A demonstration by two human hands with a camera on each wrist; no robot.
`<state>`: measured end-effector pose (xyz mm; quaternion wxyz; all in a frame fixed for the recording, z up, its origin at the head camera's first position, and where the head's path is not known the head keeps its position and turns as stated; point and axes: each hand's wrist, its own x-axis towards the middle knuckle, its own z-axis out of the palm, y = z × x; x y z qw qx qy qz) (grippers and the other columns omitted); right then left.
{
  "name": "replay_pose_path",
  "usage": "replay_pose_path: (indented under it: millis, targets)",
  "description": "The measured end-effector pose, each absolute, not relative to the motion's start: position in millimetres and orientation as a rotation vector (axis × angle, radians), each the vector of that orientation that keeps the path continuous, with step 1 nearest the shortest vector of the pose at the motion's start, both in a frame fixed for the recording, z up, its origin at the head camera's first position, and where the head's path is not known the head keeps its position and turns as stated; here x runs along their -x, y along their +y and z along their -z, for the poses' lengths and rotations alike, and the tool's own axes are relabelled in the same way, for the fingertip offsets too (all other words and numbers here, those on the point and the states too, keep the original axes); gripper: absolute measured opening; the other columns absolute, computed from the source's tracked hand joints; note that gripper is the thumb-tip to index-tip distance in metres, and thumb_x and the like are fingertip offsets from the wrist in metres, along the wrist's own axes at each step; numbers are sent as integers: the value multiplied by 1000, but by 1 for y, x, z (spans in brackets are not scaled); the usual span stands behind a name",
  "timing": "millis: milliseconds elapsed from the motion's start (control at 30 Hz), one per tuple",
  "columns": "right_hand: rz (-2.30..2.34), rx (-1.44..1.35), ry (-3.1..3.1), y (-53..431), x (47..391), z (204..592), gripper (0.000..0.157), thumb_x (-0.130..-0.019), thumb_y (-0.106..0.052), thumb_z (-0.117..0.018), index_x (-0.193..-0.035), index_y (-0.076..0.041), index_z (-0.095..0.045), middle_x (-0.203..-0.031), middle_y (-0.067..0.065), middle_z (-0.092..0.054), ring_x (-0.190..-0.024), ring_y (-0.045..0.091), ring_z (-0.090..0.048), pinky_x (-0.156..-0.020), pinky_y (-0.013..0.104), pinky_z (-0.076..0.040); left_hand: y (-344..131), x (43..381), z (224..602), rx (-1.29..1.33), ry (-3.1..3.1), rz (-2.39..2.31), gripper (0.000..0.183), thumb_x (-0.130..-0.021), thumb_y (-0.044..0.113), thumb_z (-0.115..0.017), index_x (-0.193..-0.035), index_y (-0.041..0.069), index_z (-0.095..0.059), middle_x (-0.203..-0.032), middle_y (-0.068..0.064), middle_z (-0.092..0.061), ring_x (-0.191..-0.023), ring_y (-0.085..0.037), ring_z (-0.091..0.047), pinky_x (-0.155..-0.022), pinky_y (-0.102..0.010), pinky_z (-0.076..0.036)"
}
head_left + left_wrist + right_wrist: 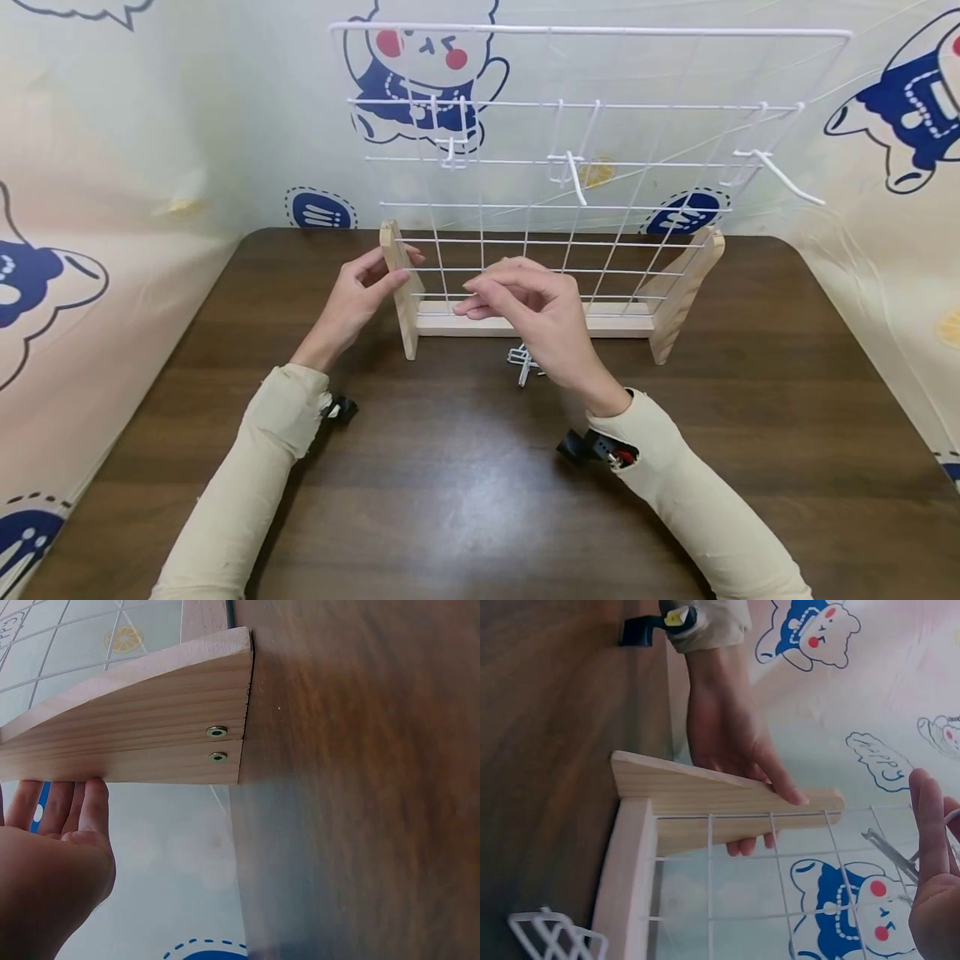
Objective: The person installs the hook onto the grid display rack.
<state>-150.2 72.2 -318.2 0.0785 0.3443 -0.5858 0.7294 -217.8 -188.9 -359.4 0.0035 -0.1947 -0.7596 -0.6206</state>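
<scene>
My left hand (356,292) grips the wooden left upright (401,292) of a white wire grid rack, thumb on the near side, fingers behind. My right hand (536,312) is in front of the grid (555,240), fingers bent, thumb and index tips close together. Beside those fingers in the right wrist view is a white wire hook (891,853); I cannot tell whether the hand holds it. Three white hooks hang in a row high on the grid: left (452,150), middle (576,175) and right (787,177). Below my right hand, white wire pieces (522,360) lie on the table.
The rack stands on the dark wooden table (465,467) near its back edge. Its right upright (686,292) and wooden base bar (480,327) touch the tabletop. A pale cartoon-print sheet (225,108) hangs behind and at both sides.
</scene>
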Motion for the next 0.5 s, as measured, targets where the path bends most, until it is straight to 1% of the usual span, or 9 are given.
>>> replay_pose_path:
  millis: [67,167,300,433,500]
  targets:
    - [-2135,-1030,-1771,69,153,317,14,-97,0,-61,-102,9,-71,-98,21,-63,-82,32,-73,-75,45,-58,-189,218,359,610,-2382,1937,37,-100,19,-59,-133,1,-57,-132,-14,-61,-120,-24,-54,-101,-34,-43]
    - [-2060,-1040,-1802,63,159,315,13,-97,1,-60,-100,6,-71,-96,17,-66,-80,30,-72,-74,43,-58,-189,219,360,619,-2371,1942,38,-100,19,-60,-132,0,-58,-131,-16,-61,-121,-25,-54,-101,-34,-44]
    - [-1967,-1084,-1799,56,166,315,12,-97,4,-59,-99,8,-70,-95,16,-67,-83,28,-70,-77,41,-58,-189,219,360,629,-2361,1957,37,-100,17,-59,-132,-1,-57,-131,-19,-60,-122,-27,-54,-101,-34,-44]
    - [-1907,-1101,-1716,47,171,314,12,-97,5,-59,-99,10,-69,-95,16,-68,-87,29,-70,-78,42,-58,-189,219,361,634,-2342,1976,36,-100,15,-59,-132,-2,-57,-130,-22,-60,-119,-22,-56,-100,-33,-45]
    - [-1878,-1078,-1666,42,173,312,12,-97,5,-59,-99,11,-69,-95,17,-69,-85,29,-69,-78,42,-58,-192,224,368,639,-2324,1981,36,-100,17,-60,-132,0,-58,-130,-23,-59,-118,-22,-57,-100,-33,-46]
